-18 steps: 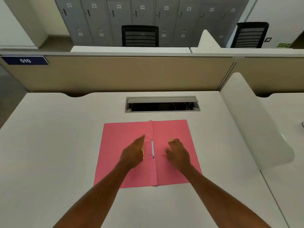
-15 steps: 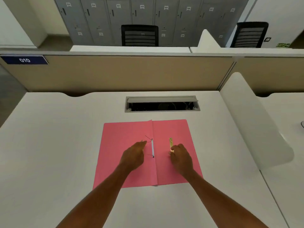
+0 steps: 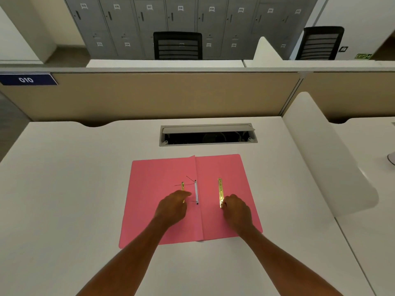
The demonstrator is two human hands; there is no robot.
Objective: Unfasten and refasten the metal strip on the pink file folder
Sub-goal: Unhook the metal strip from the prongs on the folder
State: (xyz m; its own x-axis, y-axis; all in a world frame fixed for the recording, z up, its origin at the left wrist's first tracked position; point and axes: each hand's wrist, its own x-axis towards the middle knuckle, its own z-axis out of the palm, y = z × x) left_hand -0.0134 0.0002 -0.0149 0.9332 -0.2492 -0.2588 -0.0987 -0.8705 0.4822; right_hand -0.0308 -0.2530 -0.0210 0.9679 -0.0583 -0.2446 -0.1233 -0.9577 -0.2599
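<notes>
The pink file folder (image 3: 226, 223) lies open and flat on the white desk. A white fastener strip (image 3: 196, 192) runs along its spine, with thin dark prongs sticking out to the left. One gold metal strip (image 3: 220, 192) lies flat on the right flap, and my right hand (image 3: 236, 209) has curled fingers pinching its near end. A second, shorter gold strip (image 3: 183, 186) lies on the left flap. Its near part is hidden under the fingers of my left hand (image 3: 174, 205), which rests closed on it.
An open cable hatch (image 3: 208, 134) is set in the desk (image 3: 64, 189) just beyond the folder. A beige partition (image 3: 149, 97) closes the far edge, and a white rounded divider (image 3: 329, 165) stands on the right. Black chairs and grey lockers are behind.
My right hand moved right and nearer to me, and its gold strip now lies fully in view on the right flap. My left hand drew back, uncovering a gold strip on the left flap.
</notes>
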